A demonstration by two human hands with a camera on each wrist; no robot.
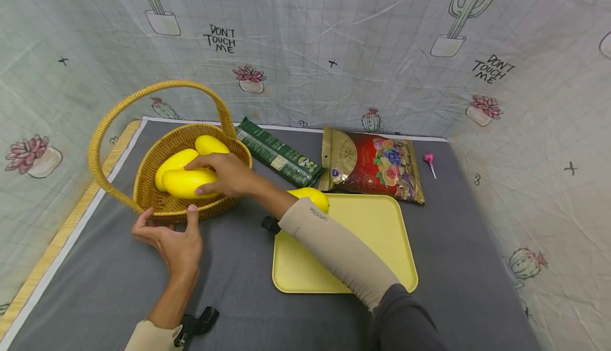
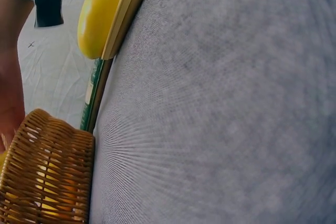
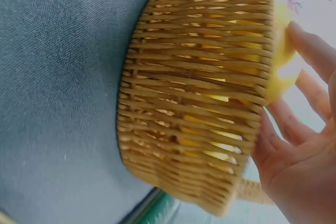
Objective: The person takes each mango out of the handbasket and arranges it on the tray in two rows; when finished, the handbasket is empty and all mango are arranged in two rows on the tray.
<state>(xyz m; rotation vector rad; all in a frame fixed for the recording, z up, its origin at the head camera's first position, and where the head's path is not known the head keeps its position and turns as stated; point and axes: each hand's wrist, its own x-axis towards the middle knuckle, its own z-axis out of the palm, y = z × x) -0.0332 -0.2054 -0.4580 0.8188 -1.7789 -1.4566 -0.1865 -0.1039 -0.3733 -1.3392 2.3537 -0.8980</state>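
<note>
A wicker basket [image 1: 191,216] with a tall arched handle stands at the left, with three yellow mangoes inside. My right hand [image 1: 229,173] reaches over the rim and grips the nearest mango [image 1: 183,183] between thumb and fingers. Behind it lie a second mango [image 1: 174,161] and a third mango [image 1: 207,144]. At the basket's near rim, my left hand [image 1: 179,242] holds the edge, thumb and fingers spread apart along it. In the right wrist view, yellow shows through the weave [image 3: 194,82], and the right fingers [image 3: 310,51] curve round the fruit.
Partly behind the right forearm, another mango [image 1: 312,198] lies on a yellow tray [image 1: 377,239]. A green packet [image 1: 281,152] lies beside the basket. Farther right are a red and gold candy bag [image 1: 372,165] and a pink lollipop [image 1: 429,160]. A printed cloth [image 1: 305,38] hangs behind.
</note>
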